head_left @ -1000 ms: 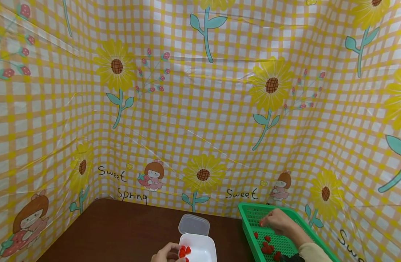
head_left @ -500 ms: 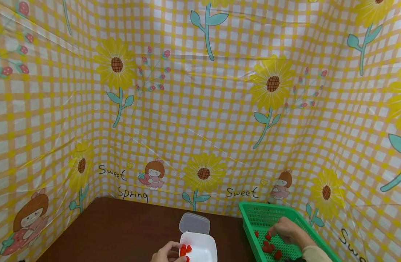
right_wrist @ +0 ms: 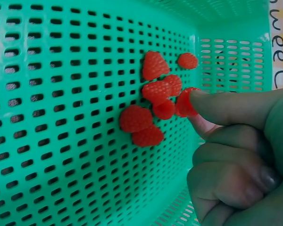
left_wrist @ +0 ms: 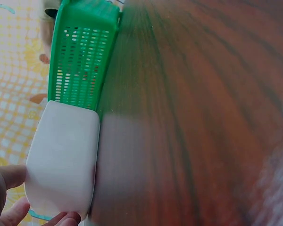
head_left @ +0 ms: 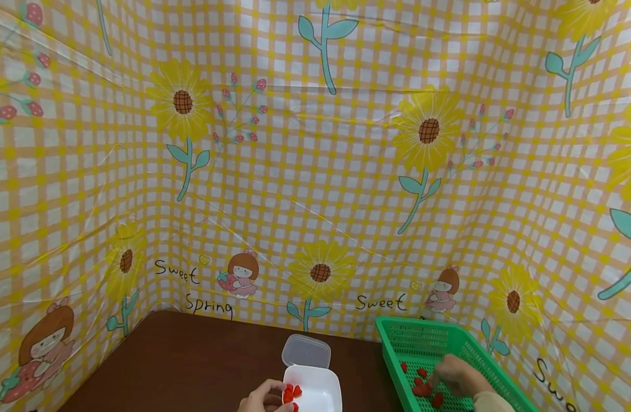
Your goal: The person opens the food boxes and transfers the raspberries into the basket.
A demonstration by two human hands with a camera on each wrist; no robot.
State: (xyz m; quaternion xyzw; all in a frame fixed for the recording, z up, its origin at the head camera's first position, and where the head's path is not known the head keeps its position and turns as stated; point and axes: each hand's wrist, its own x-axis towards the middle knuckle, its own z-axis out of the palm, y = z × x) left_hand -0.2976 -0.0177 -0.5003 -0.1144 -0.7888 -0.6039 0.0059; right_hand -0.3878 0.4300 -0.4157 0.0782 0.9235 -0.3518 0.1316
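Observation:
My left hand [head_left: 260, 397] grips the left side of a white plastic box [head_left: 323, 392], with several red pieces [head_left: 290, 392] inside at that side. In the left wrist view the box [left_wrist: 63, 155] shows its outer face, thumb and fingers at its near end. My right hand [head_left: 457, 376] reaches down into a green basket [head_left: 393, 375]. Seen from the right wrist, thumb and index finger pinch a red raspberry [right_wrist: 185, 102] at the edge of a cluster; the other fingers are curled in. More raspberries [right_wrist: 155, 92] lie on the basket's slotted floor.
A clear plastic lid [head_left: 306, 351] lies behind the white box on the dark brown table [head_left: 192, 366]. Checked, flower-printed cloth [head_left: 274, 212] walls in the back and both sides. The basket's raised rim [head_left: 470, 332] surrounds the right hand.
My right hand has moved from the back of the basket towards the front, down to the raspberry cluster. The left hand and white box have stayed nearly still.

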